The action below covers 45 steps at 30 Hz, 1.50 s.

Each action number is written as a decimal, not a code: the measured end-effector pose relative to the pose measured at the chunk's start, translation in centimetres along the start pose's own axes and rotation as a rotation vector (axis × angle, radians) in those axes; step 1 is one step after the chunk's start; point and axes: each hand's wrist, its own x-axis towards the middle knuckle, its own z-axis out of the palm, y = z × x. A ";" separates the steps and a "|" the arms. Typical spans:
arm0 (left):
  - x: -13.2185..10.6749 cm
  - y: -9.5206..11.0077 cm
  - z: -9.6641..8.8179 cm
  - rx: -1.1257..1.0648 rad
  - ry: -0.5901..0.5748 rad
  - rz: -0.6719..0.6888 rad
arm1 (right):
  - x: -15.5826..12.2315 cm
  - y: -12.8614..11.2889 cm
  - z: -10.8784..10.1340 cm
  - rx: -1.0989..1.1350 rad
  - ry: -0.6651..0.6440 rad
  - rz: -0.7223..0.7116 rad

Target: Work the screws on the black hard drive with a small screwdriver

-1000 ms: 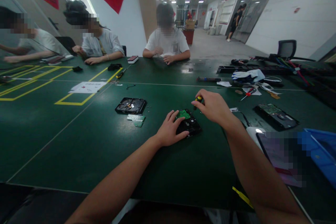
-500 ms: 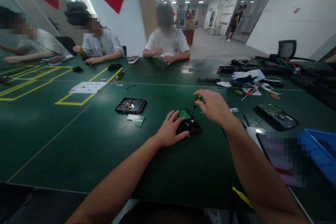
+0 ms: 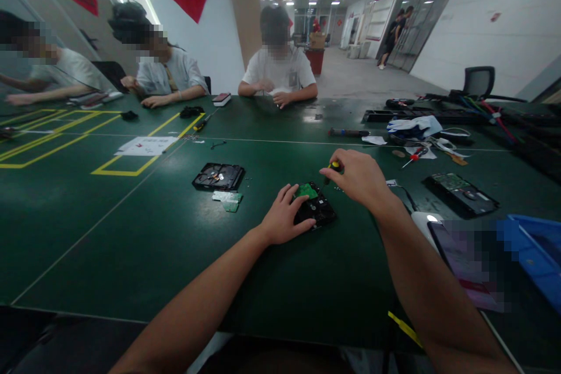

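The drive lies flat on the green table, close in front of us, its underside up, with a small green board at its far left corner. Our left hand lies over the drive's near left part, fingers a little spread on top and thumb along the front edge, pressing rather than gripping. Our right hand is closed round a screwdriver. Its yellow cap peeks out between thumb and forefinger, and the shaft slants down toward the drive's far edge beside the board. The tip itself is too small to make out.

We judge that the step in hand is working a screw at the board, with the drive braced against the turning. That calls for a tip seated squarely in the screw head, steady downward pressure, and a left hand that does not let the drive slide.

Further left, well apart, a second drive lies opened, with a loose board just beside it. To the right there is a third drive, and beyond it a red screwdriver among cloths and cables. A blue bin sits at the right edge. Across the table, three people sit with their own hands on it.
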 end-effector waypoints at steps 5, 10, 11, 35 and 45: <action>-0.1 0.2 -0.2 0.011 0.001 0.002 | 0.1 0.1 0.1 0.025 -0.007 0.001; -0.1 0.1 -0.3 0.015 -0.013 -0.001 | 0.1 0.0 0.0 0.093 -0.032 -0.054; -0.1 0.1 -0.3 0.013 -0.014 -0.002 | 0.1 0.0 -0.1 0.113 -0.035 -0.068; 0.0 -0.5 0.8 -0.094 0.156 -0.041 | -0.1 -0.4 -0.6 0.176 0.022 -0.082; 0.9 -2.3 1.5 -0.095 0.388 -0.194 | -0.2 -0.4 -0.8 0.105 0.006 -0.087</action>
